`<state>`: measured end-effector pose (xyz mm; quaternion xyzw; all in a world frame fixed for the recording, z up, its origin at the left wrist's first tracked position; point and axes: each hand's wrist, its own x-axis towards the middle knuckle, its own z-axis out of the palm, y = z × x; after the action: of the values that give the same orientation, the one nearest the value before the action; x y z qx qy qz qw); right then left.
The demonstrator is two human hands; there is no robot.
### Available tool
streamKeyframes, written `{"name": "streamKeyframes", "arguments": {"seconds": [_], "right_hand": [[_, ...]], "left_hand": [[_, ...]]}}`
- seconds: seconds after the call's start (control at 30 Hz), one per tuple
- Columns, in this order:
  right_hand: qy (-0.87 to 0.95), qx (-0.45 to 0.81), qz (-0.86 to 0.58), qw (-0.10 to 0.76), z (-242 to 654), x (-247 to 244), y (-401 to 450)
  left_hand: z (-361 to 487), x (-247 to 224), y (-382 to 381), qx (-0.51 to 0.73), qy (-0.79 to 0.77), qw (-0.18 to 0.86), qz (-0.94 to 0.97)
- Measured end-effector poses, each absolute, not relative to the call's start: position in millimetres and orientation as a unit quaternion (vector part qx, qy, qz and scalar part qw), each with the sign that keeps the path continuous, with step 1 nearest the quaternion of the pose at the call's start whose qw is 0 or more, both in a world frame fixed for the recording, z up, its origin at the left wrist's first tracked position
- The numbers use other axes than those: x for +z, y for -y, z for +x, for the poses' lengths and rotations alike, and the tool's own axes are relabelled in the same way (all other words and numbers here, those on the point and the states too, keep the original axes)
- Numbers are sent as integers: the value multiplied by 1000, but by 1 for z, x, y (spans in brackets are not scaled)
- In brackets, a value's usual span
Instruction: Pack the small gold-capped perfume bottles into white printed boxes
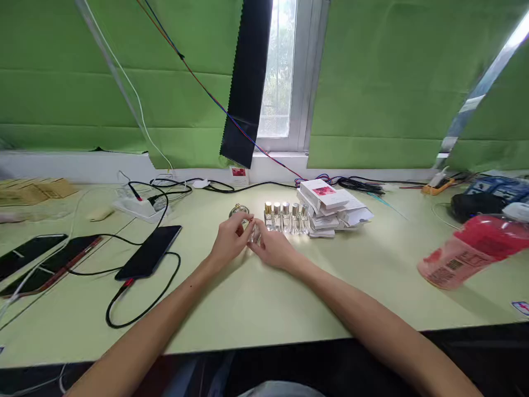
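Note:
Near the middle of the table my left hand point(228, 237) and my right hand point(275, 246) meet over a small clear glass bottle point(255, 235). The right fingers are wrapped round its body. At its top the left thumb and forefinger are pinched together, hiding most of the neck. Just behind the left hand stands a rounded glass bottle point(238, 209) with a gold-coloured top. To the right of my hands several small glass perfume bottles point(286, 218) stand upright in a row, with gold or silvery caps.
White boxes point(326, 199) lie piled beyond the bottle row. At left are a black phone point(149, 252) on a cable, two more phones and a white power strip point(138, 207). A pink-red drink bottle point(467, 251) stands tilted in view at right, near a black pouch point(477, 206).

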<state>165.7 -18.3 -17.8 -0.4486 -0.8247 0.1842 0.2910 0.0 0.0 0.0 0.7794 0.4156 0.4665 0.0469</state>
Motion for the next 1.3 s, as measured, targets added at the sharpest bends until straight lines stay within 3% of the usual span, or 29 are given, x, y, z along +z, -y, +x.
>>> {"name": "streamKeyframes", "arguments": {"seconds": [1.3], "right_hand": [[826, 191, -447, 285, 167, -16, 20]], "left_hand": [[0, 2, -1, 478, -425, 112, 761]]}}
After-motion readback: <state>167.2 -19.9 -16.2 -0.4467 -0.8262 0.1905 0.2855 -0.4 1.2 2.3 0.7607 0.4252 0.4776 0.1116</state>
